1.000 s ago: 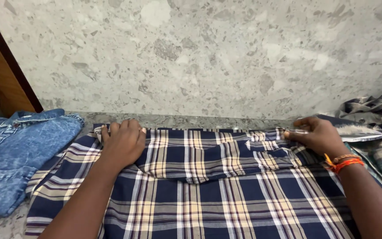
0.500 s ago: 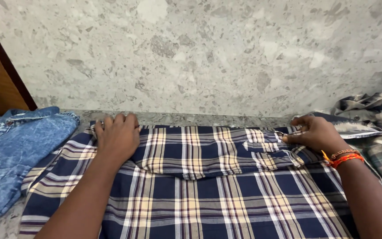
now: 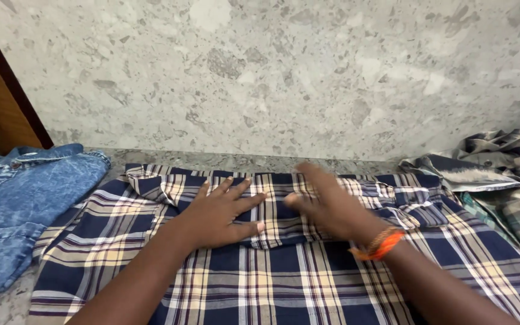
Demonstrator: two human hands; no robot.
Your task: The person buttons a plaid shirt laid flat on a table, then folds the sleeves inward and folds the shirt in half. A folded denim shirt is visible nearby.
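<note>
Both hands are flat on a plaid shirt [image 3: 284, 283], navy with cream and yellow stripes, spread out across a speckled stone counter [image 3: 242, 161] that runs up against a matching stone wall [image 3: 272, 72]. The left hand [image 3: 221, 212] is palm down with fingers spread, resting on the folded-over band of fabric near the top edge of the shirt, not gripping anything. The right hand [image 3: 329, 207] is just beside it, fingertips nearly meeting the left ones, also lying open on the cloth, though it's a bit blurred so the finger detail is hard to make out. There's an orange thread bracelet [image 3: 377, 244] on the right wrist. Off to the left, partly tucked against the shirt, sits a washed blue denim shirt [image 3: 19, 204], and on the far right there's a heap of other checked clothes [image 3: 501, 180] in green and grey. A strip of brown wood [image 3: 1, 102] shows in the top left corner.
</note>
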